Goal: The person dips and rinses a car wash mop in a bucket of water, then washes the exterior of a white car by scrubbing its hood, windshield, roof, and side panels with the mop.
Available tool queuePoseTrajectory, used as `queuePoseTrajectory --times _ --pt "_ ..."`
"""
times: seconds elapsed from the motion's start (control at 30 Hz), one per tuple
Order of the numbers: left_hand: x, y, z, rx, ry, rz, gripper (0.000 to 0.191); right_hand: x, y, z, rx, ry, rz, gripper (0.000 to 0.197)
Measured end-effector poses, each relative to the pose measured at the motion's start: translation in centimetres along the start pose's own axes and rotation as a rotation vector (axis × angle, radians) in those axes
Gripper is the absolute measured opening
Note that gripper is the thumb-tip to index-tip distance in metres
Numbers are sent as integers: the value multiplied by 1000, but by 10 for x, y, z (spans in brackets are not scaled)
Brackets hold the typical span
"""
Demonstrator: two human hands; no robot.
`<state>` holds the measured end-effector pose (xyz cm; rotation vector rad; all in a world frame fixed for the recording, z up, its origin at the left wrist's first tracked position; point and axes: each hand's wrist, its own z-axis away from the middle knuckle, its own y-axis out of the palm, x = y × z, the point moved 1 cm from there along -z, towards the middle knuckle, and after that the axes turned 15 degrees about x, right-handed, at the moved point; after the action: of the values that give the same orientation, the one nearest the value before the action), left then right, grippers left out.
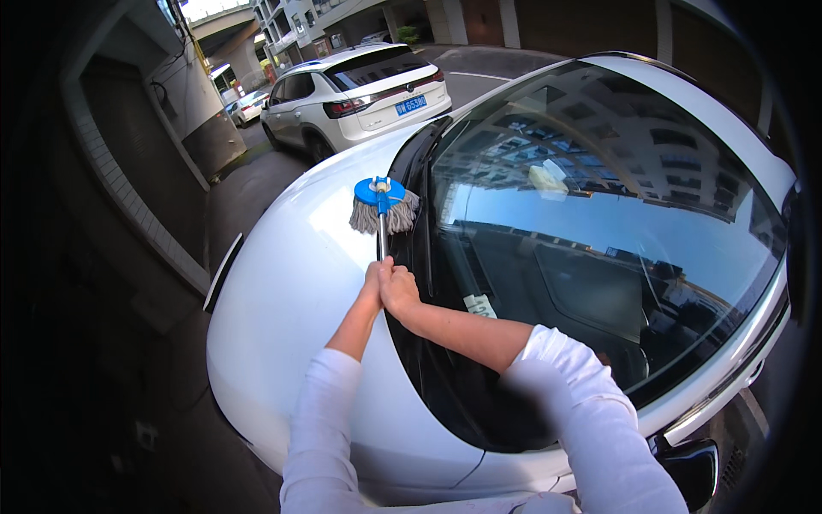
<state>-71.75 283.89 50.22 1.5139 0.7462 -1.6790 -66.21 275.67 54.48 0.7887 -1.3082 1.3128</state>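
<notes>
Both of my hands grip the metal handle point(383, 238) of a mop, one close against the other. My left hand point(372, 283) is on the left side of the handle, and my right hand point(399, 289) wraps it from the right. At the far end, a blue round mop head point(379, 191) carries grey string strands point(366, 217). The strands lie at the rear edge of a white car's hood point(289, 289), beside the black wiper cowl point(414, 167). To the right rises the windshield point(578, 212), which reflects buildings and sky.
A side mirror point(690, 472) sticks out at the lower right. Beyond the hood stands a parked white SUV point(353, 96), with another white car point(247, 107) farther back. A wall with a dark shutter point(138, 141) runs along the left. A card point(480, 306) lies behind the windshield.
</notes>
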Motion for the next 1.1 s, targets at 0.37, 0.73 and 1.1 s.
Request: queuePoseTrajectory --times 0.37,0.73,1.1 --pt "1 -33 -159 -249 -135 -692 45 5 -37 -23 -130 -261 18 22" --pt "-19 -63 -170 -95 -220 -290 37 -18 -48 -36 79 -276 -191 19" --pt "-70 -67 48 41 -457 -73 24 -5 -67 -1 243 -274 -407 22"
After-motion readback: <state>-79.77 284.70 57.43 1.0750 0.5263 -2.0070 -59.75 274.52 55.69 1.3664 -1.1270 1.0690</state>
